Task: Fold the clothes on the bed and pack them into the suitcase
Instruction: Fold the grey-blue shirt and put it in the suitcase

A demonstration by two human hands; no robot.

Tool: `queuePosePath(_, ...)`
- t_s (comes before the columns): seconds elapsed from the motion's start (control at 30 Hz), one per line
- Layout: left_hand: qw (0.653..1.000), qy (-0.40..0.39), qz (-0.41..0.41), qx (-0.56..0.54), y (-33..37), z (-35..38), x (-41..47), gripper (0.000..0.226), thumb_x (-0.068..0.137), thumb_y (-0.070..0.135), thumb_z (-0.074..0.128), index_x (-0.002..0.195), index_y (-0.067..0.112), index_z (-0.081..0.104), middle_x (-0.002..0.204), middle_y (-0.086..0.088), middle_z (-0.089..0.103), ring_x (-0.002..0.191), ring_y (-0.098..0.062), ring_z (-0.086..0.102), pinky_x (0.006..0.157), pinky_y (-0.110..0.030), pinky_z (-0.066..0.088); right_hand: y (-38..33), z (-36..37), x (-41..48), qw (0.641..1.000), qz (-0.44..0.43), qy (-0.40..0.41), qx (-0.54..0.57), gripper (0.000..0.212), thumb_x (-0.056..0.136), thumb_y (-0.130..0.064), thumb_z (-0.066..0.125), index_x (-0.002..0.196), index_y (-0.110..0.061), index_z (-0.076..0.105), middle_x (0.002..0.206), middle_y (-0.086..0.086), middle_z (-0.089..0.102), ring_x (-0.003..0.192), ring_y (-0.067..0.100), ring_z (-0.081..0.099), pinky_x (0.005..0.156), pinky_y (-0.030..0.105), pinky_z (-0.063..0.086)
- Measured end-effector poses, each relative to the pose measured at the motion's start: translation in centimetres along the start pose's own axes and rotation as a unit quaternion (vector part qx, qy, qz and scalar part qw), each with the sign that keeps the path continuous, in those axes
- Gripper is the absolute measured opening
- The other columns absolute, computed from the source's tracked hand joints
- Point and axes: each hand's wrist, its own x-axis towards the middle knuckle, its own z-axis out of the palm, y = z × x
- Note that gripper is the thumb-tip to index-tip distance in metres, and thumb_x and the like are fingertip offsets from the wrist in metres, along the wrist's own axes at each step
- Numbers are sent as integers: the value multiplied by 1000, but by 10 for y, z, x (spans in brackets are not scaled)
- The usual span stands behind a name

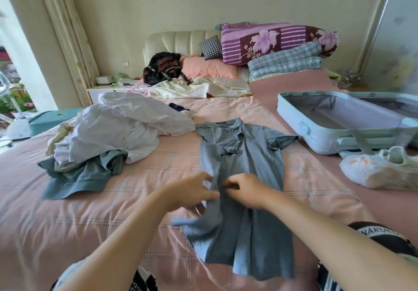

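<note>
Two hands (left hand (192, 192), right hand (245, 191)) pinch blue shirt (244, 159)

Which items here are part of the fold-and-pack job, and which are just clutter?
Job: blue polo shirt, pinched by left hand and right hand; clothes pile; open suitcase; bed.
Clutter: backpack, folded quilts, checked cushion, bagged shoes.

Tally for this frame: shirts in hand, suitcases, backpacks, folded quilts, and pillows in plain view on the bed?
Blue polo shirt, held: 1
Suitcase, open: 1
Backpack: 1
Folded quilts: 2, purple floral quilt and blue plaid quilt
Pillows: 2, checked pillow and pink pillow
Total: 7
</note>
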Motion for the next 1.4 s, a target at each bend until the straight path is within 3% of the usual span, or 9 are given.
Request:
queuePosePath(0.13,970,-233,-31,63,12,19,-3,40,101,28,53,136,10,46,116,-12,71,90,-32,73,76,-38,60,28,-16,-8,988,73,126,-43,23,92,-19,54,107,-26,71,115,-2,61,109,20,60,89,31,47)
queuePosePath(0.3,976,55,117,177,13,22,41,17,94,17,55,107,25,63,90,5,73,82,-18,72,76,-33,57,55,-30,-24,937,282,132,-155,48,96,-45,52,130,-11,49,131,9,56,120,30,57,90,37,45)
queuePosePath(0.4,935,147,194,258,20,30,63,22,96,24,58,117,29,65,115,8,66,109,-14,60,97,-29,46,69,-29,-26,948,277,58,-148,37,98,-51,53,104,-15,58,112,10,63,114,31,62,82,35,45)
queuePosePath(0.5,901,131,211,355,19,46,79,54,95,42,59,145,29,44,150,4,42,142,-17,32,116,-35,28,76,-30,-23,970,219,101,-30,30,101,-40,54,82,-17,48,89,4,55,93,28,58,71,33,37)
queuePosePath(0.6,891,73,162,418,11,61,93,83,92,61,53,158,34,10,165,3,6,152,-20,-1,124,-44,9,86,-43,-27,952,244,182,14,17,101,-26,53,112,-13,55,114,10,63,103,30,57,80,32,40)
queuePosePath(0.87,888,70,168,422,-4,68,99,78,95,66,41,158,36,6,166,8,-1,152,-16,-4,124,-40,6,108,-56,-56,908,227,141,-323,50,84,-5,60,129,-14,41,126,11,53,113,30,56,86,38,47)
queuePosePath(1.0,884,177,239,359,-10,59,81,55,95,49,55,144,29,42,147,6,38,139,-19,30,113,-43,34,79,-32,-50,954,33,166,-247,29,88,-12,51,115,-22,58,118,5,54,110,29,54,83,34,41)
queuePosePath(1.17,891,168,134,399,-22,46,37,19,90,43,57,82,26,53,85,7,60,86,-23,59,71,-35,48,34,5,-54,973,146,33,-176,53,86,-72,49,83,-21,60,92,2,64,91,27,61,70,33,43)
queuePosePath(1.4,853,68,77,512,-37,71,-18,49,63,75,63,79,29,69,70,14,65,67,-5,57,55,-23,42,16,10,-55,971,169,60,156,25,99,-31,54,79,-19,48,80,5,58,62,20,57,44,23,42)
